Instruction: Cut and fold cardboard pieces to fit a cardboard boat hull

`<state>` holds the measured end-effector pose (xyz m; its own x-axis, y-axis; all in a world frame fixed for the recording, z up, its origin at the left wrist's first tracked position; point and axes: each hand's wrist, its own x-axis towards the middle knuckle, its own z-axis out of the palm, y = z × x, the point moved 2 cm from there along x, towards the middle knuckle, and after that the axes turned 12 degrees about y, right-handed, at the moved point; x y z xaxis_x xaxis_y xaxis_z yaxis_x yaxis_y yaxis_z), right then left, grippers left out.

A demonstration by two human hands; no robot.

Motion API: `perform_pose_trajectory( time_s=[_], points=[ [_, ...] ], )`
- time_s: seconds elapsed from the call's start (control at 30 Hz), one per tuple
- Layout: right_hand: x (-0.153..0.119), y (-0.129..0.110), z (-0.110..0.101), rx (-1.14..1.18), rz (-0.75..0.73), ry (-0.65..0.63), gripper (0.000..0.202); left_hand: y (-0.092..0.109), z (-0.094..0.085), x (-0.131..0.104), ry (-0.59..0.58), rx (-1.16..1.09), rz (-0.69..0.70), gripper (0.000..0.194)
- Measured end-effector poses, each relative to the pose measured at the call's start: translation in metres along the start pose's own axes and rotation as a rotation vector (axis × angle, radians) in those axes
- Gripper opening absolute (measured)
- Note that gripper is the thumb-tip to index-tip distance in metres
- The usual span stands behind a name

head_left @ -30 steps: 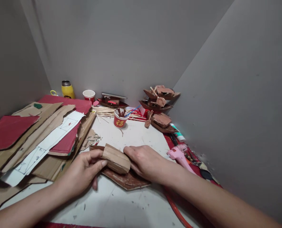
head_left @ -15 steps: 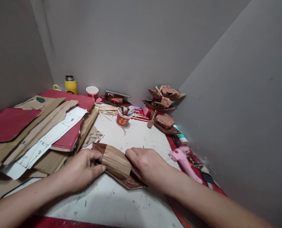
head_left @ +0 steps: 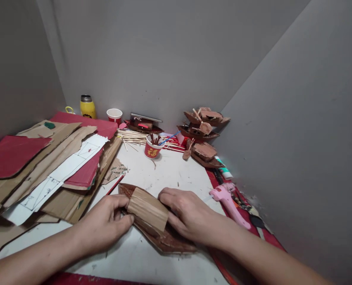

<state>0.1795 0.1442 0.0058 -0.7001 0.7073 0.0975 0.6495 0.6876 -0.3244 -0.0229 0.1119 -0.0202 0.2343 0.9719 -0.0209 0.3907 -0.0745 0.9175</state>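
A dark brown cardboard boat (head_left: 176, 241) lies at an angle on the white board, its pointed far end toward the upper left. Across its middle arches a lighter tan cardboard piece (head_left: 148, 209). My left hand (head_left: 109, 219) pinches the left edge of this piece between thumb and fingers. My right hand (head_left: 186, 211) is curled against the piece's right edge, over the boat's right side; its fingertips are partly hidden behind the cardboard.
Cardboard sheets and a marked white strip (head_left: 70, 168) pile up at the left. A paper cup (head_left: 153, 147) with brown sticks, thin wooden sticks and several brown boats (head_left: 205, 152) stand behind. A pink glue gun (head_left: 232, 206) lies right.
The boat has turned slightly, its near end shifting right and toward me. Both hands have moved with it. A red pencil-like stick now shows beside its far end.
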Motion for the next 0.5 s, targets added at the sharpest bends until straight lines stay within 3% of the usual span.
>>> perform_pose_trajectory(
  time_s=[0.13, 0.33, 0.5],
  points=[
    [-0.004, -0.003, -0.002, 0.053, 0.001, -0.009, 0.015, 0.000, 0.001, -0.002, 0.026, 0.067, 0.026, 0.012],
    [-0.006, -0.008, -0.007, 0.072, 0.016, -0.012, 0.014, -0.003, 0.004, -0.006, 0.042, -0.032, -0.011, 0.019],
    [-0.015, -0.011, -0.004, 0.120, 0.034, 0.075, 0.016, -0.005, 0.008, -0.008, 0.064, -0.317, -0.147, 0.015]
  ],
)
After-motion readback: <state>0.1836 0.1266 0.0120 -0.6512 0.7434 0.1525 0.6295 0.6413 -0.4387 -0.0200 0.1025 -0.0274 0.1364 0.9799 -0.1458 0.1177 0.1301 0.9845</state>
